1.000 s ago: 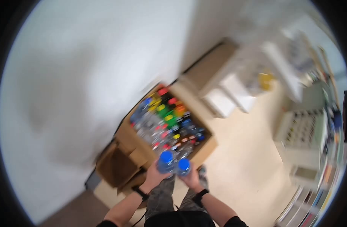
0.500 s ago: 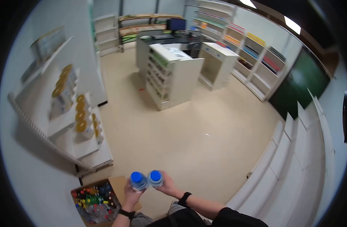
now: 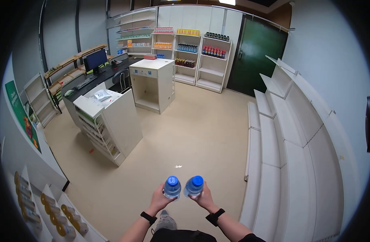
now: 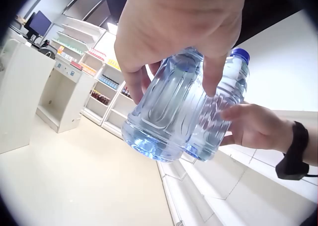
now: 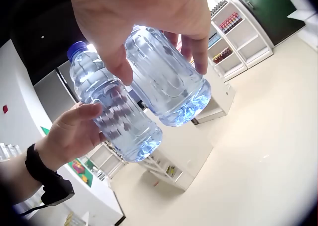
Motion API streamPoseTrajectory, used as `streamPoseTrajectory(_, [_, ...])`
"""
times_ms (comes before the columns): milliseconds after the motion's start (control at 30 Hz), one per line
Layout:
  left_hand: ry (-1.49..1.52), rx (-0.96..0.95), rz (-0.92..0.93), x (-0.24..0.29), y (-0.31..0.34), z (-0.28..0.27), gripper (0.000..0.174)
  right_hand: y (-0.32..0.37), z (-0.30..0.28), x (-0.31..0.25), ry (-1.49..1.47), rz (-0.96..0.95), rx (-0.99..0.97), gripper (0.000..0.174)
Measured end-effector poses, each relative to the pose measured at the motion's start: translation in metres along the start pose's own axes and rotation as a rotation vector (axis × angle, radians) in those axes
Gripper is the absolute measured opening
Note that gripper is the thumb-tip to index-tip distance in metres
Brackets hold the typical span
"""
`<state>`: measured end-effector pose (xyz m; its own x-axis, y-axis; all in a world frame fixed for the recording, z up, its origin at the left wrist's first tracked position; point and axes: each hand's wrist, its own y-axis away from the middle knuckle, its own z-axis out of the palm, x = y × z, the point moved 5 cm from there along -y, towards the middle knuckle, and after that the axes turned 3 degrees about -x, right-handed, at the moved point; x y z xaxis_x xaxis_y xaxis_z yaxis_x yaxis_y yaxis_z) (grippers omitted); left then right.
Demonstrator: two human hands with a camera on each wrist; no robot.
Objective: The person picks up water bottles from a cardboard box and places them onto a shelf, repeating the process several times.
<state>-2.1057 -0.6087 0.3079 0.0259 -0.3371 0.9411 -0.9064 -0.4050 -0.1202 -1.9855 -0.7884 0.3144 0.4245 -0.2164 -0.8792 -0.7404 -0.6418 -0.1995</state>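
Two clear plastic water bottles with blue caps are held side by side in front of the body. My left hand (image 3: pixel 158 199) grips the left water bottle (image 3: pixel 173 189), fingers and thumb around its sides. The right water bottle (image 3: pixel 193 188) is in the grip of my right hand (image 3: pixel 206 198). In the left wrist view, ribbed walls and clear liquid show in the left bottle (image 4: pixel 161 109), which partly overlaps the other. From the right wrist, the right bottle (image 5: pixel 166 79) hangs beneath the palm, its cap hidden by the hand.
Stepped white shelves (image 3: pixel 291 161) line the right side. A white counter (image 3: pixel 116 125) stands ahead on the left, with a white cabinet (image 3: pixel 152 84) behind it. Drinks racks (image 3: pixel 211 72) and a green door (image 3: pixel 255 56) are at the back. Yellow-lidded cans (image 3: pixel 58 220) stand at lower left.
The view has swung right and up, away from the cardboard box of assorted bottles, toward the room and the stepped shelves. Both hands keep hold of their bottles, now slightly apart.
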Motion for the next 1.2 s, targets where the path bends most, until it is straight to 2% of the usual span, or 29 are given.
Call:
streamPoseTrajectory(100, [0.085,-0.040,0.018,-0.002,-0.072,-0.025,0.068,-0.054,-0.005,0.004,-0.020,0.104,0.075,0.065])
streamPoseTrajectory(200, [0.077,-0.093,0.016,0.004,-0.159,-0.040,0.068,-0.118,-0.020,0.005,-0.019,0.060,0.142,0.064])
streamPoseTrajectory(233, [0.070,-0.126,0.006,0.003,-0.186,-0.039,0.068,-0.136,-0.026,0.007,-0.039,0.052,0.166,0.064])
streamPoseTrajectory(267, [0.062,-0.140,0.008,-0.002,-0.214,-0.037,0.068,-0.155,-0.031,0.012,-0.042,0.129,0.163,0.070])
streamPoseTrajectory(433, [0.058,-0.241,0.098,-0.024,-0.357,0.002,0.070,-0.267,-0.059,0.074,-0.046,0.186,0.280,0.071])
streamPoseTrajectory(467, [0.050,-0.265,0.078,-0.033,-0.388,0.013,0.071,-0.293,-0.068,0.088,-0.046,0.181,0.316,0.066])
streamPoseTrajectory(533, [0.038,-0.280,0.106,-0.042,-0.456,0.026,0.071,-0.352,-0.088,0.114,-0.055,0.171,0.363,0.062])
streamPoseTrajectory(667, [0.053,-0.321,0.076,-0.032,-0.587,0.041,0.071,-0.480,-0.122,0.153,-0.043,0.131,0.283,0.065])
streamPoseTrajectory(833, [0.045,-0.256,0.054,-0.021,-0.725,0.024,0.069,-0.646,-0.141,0.174,-0.096,0.118,0.206,0.069])
streamPoseTrajectory(1000, [0.024,-0.162,0.023,-0.070,-0.874,0.003,0.069,-0.814,-0.142,0.221,-0.089,0.110,0.153,0.070])
streamPoseTrajectory(1100, [0.112,-0.133,0.032,-0.103,-0.981,-0.005,0.068,-0.912,-0.142,0.246,-0.097,0.102,0.154,0.070])
streamPoseTrajectory(1200, [0.079,-0.169,0.066,-0.105,-1.085,-0.014,0.070,-1.010,-0.155,0.255,-0.088,0.113,0.193,0.070])
